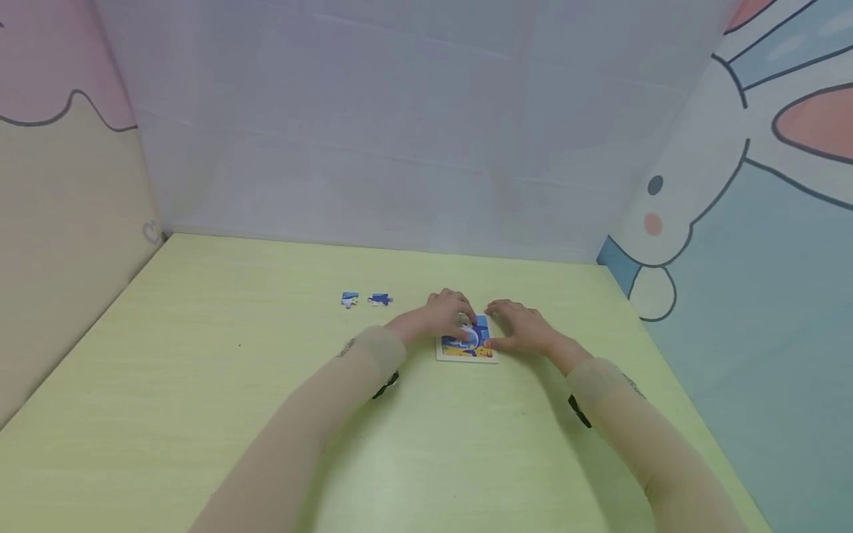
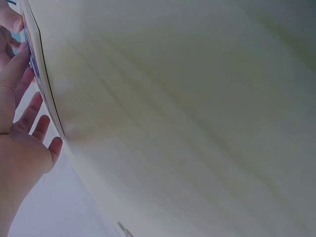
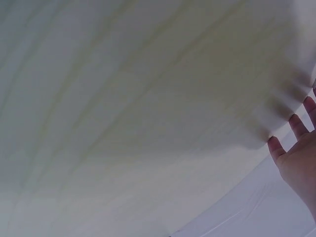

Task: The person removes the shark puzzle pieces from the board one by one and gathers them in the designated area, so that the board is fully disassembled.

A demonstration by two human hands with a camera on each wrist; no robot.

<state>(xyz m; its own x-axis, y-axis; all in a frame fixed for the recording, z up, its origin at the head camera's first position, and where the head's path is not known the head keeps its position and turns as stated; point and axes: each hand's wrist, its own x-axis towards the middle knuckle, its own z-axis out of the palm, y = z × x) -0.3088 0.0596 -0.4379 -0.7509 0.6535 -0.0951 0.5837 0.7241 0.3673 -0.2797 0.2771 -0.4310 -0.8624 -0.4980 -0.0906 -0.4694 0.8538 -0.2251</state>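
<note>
Both hands [image 1: 443, 317] pressing puzzle board [image 1: 468, 346], lying flat

The pale green bench [image 1: 200, 414] carries a small puzzle board [image 1: 468, 346] near its middle and two loose blue puzzle pieces [image 1: 365, 299] further left.

Both arms wear snug, pale beige sleeves reaching to the wrists, where the cuffs end in a slightly thicker band. The left hand [image 1: 443, 314] and right hand [image 1: 526, 329] are bare, without rings or gloves. A dark strap or mount shows under each wrist, with a small dark marking on each cuff.
</note>
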